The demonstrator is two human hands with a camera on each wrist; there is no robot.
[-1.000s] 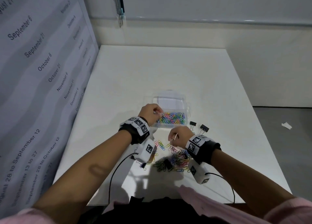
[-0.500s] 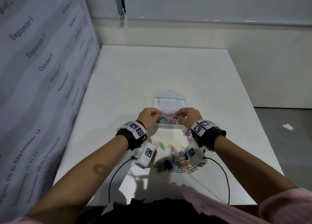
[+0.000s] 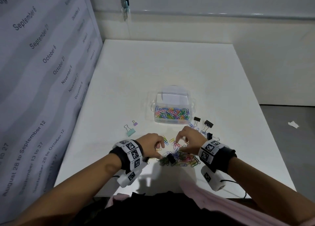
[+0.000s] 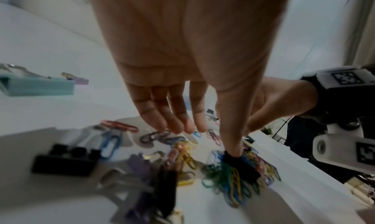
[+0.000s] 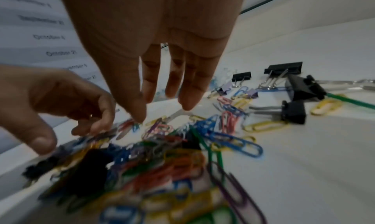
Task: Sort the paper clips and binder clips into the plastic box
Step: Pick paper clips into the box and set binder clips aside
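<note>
The clear plastic box (image 3: 172,121) sits mid-table, its near compartment full of coloured paper clips. A pile of loose paper clips (image 3: 183,159) (image 4: 229,174) (image 5: 162,155) lies nearer me, with a black binder clip (image 3: 171,158) (image 4: 241,165) in it. My left hand (image 3: 159,150) (image 4: 207,139) hangs over the pile's left side with relaxed fingers, its thumb tip on the black clip. Over the pile's right side my right hand (image 3: 179,144) (image 5: 162,112) points its fingers straight down, thumb tip on the clips. Neither hand holds anything.
Black binder clips (image 3: 197,119) (image 3: 208,123) (image 5: 294,110) lie right of the box and pile. A teal binder clip (image 3: 130,132) (image 4: 38,86) and a small purple one (image 3: 135,123) lie to the left. A printed wall panel (image 3: 42,72) borders the table's left edge.
Both hands have drawn back from over the box to the loose pile near me. The clips they carried earlier are no longer in their fingers.
</note>
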